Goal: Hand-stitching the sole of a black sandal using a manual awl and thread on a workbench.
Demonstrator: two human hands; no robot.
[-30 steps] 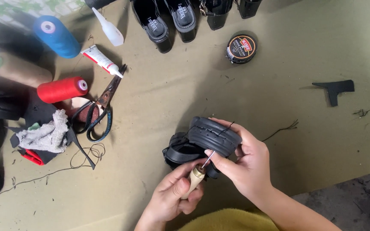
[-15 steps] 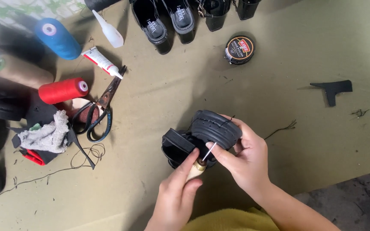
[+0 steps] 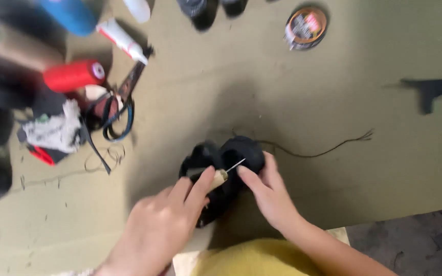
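Observation:
A small black shoe (image 3: 221,174) lies low over the olive cloth near the front of the table. My right hand (image 3: 267,191) grips it from the right side. My left hand (image 3: 167,222) holds an awl with a pale wooden handle (image 3: 219,177); its thin metal needle (image 3: 235,165) points up and right against the black shoe. A dark thread (image 3: 323,151) trails from the shoe to the right across the cloth.
At the left are a red thread spool (image 3: 72,75), a blue spool (image 3: 70,15), a glue tube (image 3: 121,41), scissors (image 3: 124,97), a white rag (image 3: 52,130) and black soles. A round polish tin (image 3: 306,26) and black shoes (image 3: 205,10) lie at the back. A black scrap (image 3: 431,91) lies right.
The view has dropped closer and blurred. The shoe has come down toward the table, and my left hand has pushed the awl's needle up against it.

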